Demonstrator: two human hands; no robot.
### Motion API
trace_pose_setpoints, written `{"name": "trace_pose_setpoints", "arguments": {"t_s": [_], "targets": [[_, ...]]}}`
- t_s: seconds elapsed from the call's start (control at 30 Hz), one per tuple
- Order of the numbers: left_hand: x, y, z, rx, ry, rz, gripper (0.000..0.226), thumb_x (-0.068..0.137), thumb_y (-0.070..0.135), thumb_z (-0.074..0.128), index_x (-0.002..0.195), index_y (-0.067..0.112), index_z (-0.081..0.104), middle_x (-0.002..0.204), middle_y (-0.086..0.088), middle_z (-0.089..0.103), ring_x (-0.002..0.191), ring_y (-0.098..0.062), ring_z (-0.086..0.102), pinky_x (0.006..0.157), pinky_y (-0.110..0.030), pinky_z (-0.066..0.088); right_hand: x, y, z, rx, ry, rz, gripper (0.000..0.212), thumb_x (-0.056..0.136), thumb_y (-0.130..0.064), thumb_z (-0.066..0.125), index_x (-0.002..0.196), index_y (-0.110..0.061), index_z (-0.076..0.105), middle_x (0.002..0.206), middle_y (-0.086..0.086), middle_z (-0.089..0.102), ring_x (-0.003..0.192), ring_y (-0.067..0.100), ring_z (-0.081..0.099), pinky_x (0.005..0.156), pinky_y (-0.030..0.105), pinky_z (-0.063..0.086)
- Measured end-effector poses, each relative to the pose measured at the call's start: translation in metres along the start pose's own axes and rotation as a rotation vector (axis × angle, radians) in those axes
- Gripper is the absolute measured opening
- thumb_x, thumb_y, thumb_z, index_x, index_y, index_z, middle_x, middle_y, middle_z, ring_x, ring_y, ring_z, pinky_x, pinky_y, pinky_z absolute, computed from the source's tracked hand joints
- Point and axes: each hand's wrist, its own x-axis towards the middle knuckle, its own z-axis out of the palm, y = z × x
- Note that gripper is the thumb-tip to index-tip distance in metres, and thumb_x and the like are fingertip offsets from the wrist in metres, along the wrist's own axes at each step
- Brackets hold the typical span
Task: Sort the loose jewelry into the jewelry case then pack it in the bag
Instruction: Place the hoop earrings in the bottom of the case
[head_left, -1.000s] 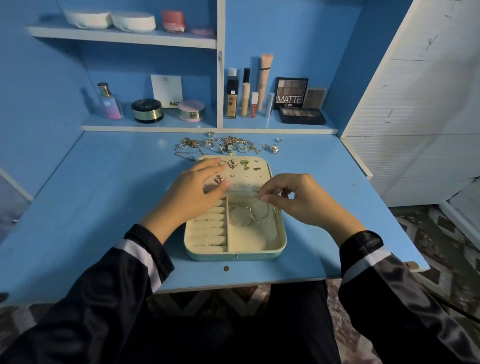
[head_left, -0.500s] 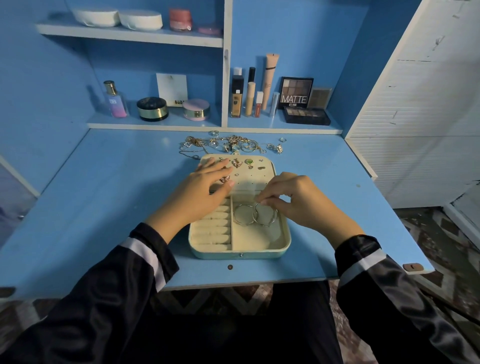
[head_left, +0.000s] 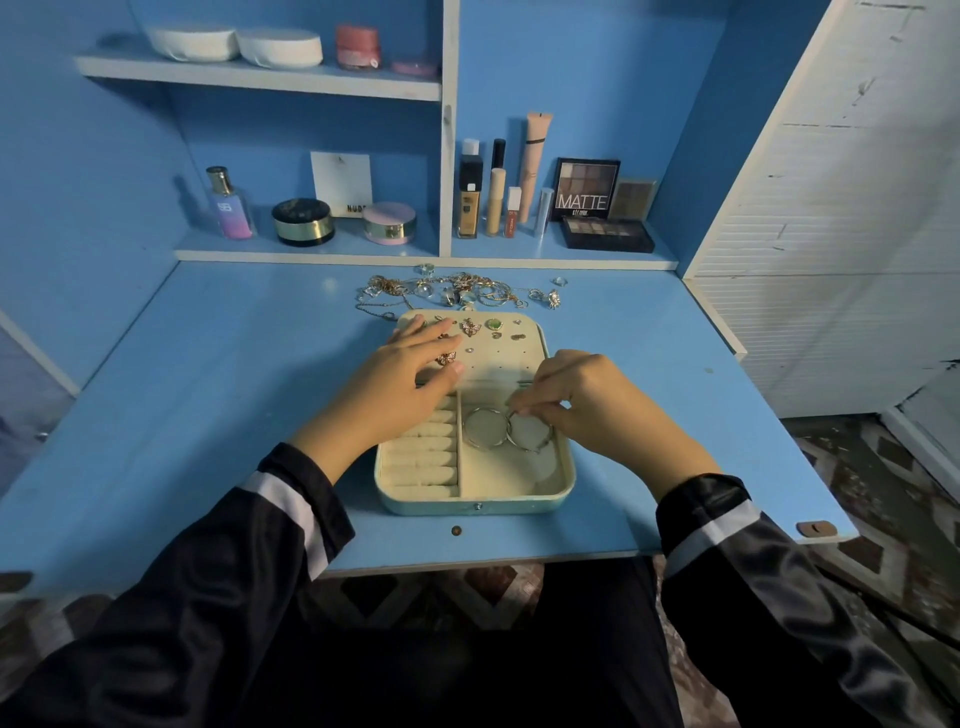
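An open cream jewelry case (head_left: 475, 501) with a pale teal shell lies on the blue desk. Its flat lid panel (head_left: 511, 353) carries several pinned earrings. My left hand (head_left: 395, 379) rests flat, fingers apart, across the lid's left side and the ring rolls (head_left: 423, 460). My right hand (head_left: 587, 400) pinches the rim of a hoop earring (head_left: 530, 434) lying in the right compartment, beside a second hoop (head_left: 484, 427). A tangle of loose jewelry (head_left: 457, 291) lies just beyond the case. No bag is in view.
Cosmetics fill the low shelf behind: a perfume bottle (head_left: 228, 205), round jars (head_left: 303, 222), tubes (head_left: 535, 166) and eyeshadow palettes (head_left: 605, 234). Pads and jars sit on the upper shelf (head_left: 260, 78). A white slatted panel (head_left: 831, 234) stands at the right. The desk's front edge (head_left: 519, 558) is near my lap.
My right hand has shifted slightly over the right hoop, fingertips pinched on its rim. The left hand stays flat on the case. The view has tilted a little.
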Motion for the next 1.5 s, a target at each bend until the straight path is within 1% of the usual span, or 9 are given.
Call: {"name": "trace_pose_setpoints", "arguments": {"t_s": [0.07,0.17,0.37,0.5,0.77,0.97,1.2,1.4,1.5], "targets": [[0.001,0.000,0.000,0.012,-0.005,0.009,0.046,0.101,0.040,0.047,0.146,0.029,0.045,0.158,0.017,0.025,0.139,0.006,0.004,0.114,-0.024,0.005,-0.002,0.001,-0.001,0.008,-0.009,0.020,0.015,0.083,-0.011,0.069,0.092,-0.017,0.080,0.077,0.000,0.068,0.080,0.014,0.059,0.068,0.033,0.052],[0.002,-0.002,-0.003,0.039,-0.007,0.021,0.044,0.101,0.040,0.047,0.144,0.031,0.047,0.158,0.017,0.026,0.144,0.002,0.007,0.112,-0.023,0.007,-0.004,0.002,-0.006,0.100,-0.008,0.084,0.012,0.084,-0.012,0.074,0.093,-0.019,0.079,0.081,-0.004,0.070,0.076,0.009,0.056,0.068,0.013,0.043],[0.023,-0.006,-0.011,0.103,0.032,0.042,0.039,0.099,0.039,0.051,0.136,0.032,0.055,0.152,0.011,0.040,0.140,-0.009,0.036,0.110,-0.027,0.027,0.006,0.020,-0.020,0.259,0.153,0.308,0.012,0.088,-0.020,0.070,0.099,-0.021,0.075,0.090,-0.011,0.071,0.076,0.003,0.059,0.069,0.020,0.045],[0.052,-0.013,-0.017,0.107,0.070,0.059,0.035,0.099,0.035,0.051,0.132,0.026,0.059,0.145,0.005,0.049,0.132,-0.013,0.046,0.111,-0.034,0.036,0.030,0.045,-0.016,0.204,0.253,0.427,0.014,0.090,-0.018,0.067,0.102,-0.016,0.075,0.086,-0.010,0.070,0.072,-0.005,0.057,0.068,0.008,0.043],[0.120,-0.013,-0.017,0.109,0.064,0.063,0.030,0.101,0.032,0.051,0.127,0.022,0.064,0.133,0.005,0.058,0.120,-0.013,0.054,0.093,-0.023,0.037,0.096,0.079,-0.003,0.088,0.240,0.432,0.015,0.090,-0.012,0.065,0.102,-0.009,0.073,0.090,0.002,0.071,0.073,0.009,0.056,0.065,-0.001,0.037],[0.161,-0.019,-0.008,0.121,0.014,0.081,0.026,0.096,0.030,0.059,0.120,0.023,0.069,0.123,0.002,0.065,0.111,-0.017,0.059,0.095,-0.038,0.048,0.136,0.098,0.003,-0.012,0.131,0.393,0.016,0.090,-0.009,0.063,0.102,-0.007,0.074,0.097,0.007,0.071,0.079,0.012,0.055,0.075,0.020,0.045],[0.184,-0.033,-0.004,0.212,-0.067,0.107,0.020,0.093,0.021,0.063,0.110,0.021,0.073,0.091,0.006,0.056,0.094,-0.018,0.056,0.081,-0.033,0.045,0.163,0.113,0.007,-0.050,-0.031,0.380,0.015,0.088,-0.012,0.068,0.100,-0.011,0.076,0.098,0.007,0.072,0.080,0.010,0.053,0.068,0.009,0.032],[0.190,-0.037,-0.011,0.161,-0.102,0.108,0.015,0.087,0.013,0.068,0.098,0.019,0.077,0.096,0.002,0.067,0.094,-0.020,0.061,0.087,-0.038,0.050,0.170,0.118,0.016,-0.038,-0.048,0.367,0.013,0.086,-0.009,0.069,0.096,-0.011,0.077,0.092,0.007,0.072,0.075,0.008,0.050,0.058,0.001,0.034],[0.190,-0.038,-0.015,0.136,-0.114,0.098,0.015,0.086,0.013,0.070,0.097,0.020,0.078,0.098,0.002,0.068,0.094,-0.018,0.062,0.089,-0.038,0.050,0.169,0.120,0.015,-0.042,-0.065,0.369,0.013,0.085,-0.007,0.067,0.094,-0.010,0.077,0.090,0.005,0.071,0.076,0.011,0.051,0.060,0.012,0.034]]}}
